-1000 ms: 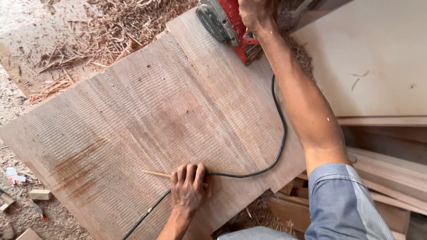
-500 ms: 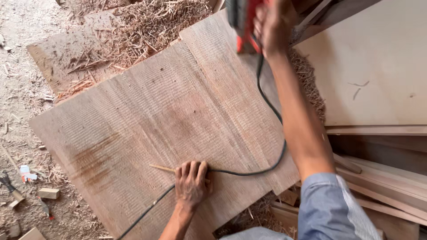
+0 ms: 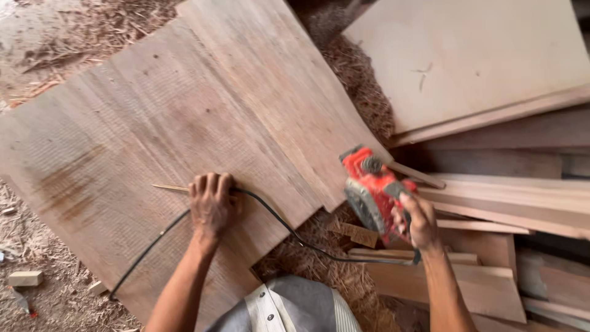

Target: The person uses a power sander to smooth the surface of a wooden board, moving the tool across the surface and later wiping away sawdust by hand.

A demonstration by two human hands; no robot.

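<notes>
Big picture first: one broad, rough-sawn reddish-brown wooden board [image 3: 184,129] fills the left and middle of the view, lying flat over a floor thick with pale wood shavings [image 3: 362,92]. To the upper right sits one wide, smooth pale panel [image 3: 479,55], and under it a stack of several narrower planks [image 3: 522,197] runs off to the right edge; how many exactly is hard to count.

Down to the tool: one red and grey electric hand planer [image 3: 372,193] hangs just off the board's right-hand edge, tilted, above the shavings. The right hand [image 3: 418,221] has it by the handle, fingers wrapped tight around the grip. One black power cord [image 3: 276,218] trails from the planer, loops across the shavings and runs up onto the board.

The left hand [image 3: 212,203] is pressed flat on the board, fingers together and lying over the cord, pinning it down. Just left of those fingers one thin pale wooden sliver [image 3: 169,187] pokes out on the board. One small pale wood offcut block [image 3: 24,278] lies on the floor at far left.

And the change: a second ago the planer was up at the board's far end, arm stretched out; now it is pulled back close to the body, off the near right edge. The left hand has stayed put on the cord.
</notes>
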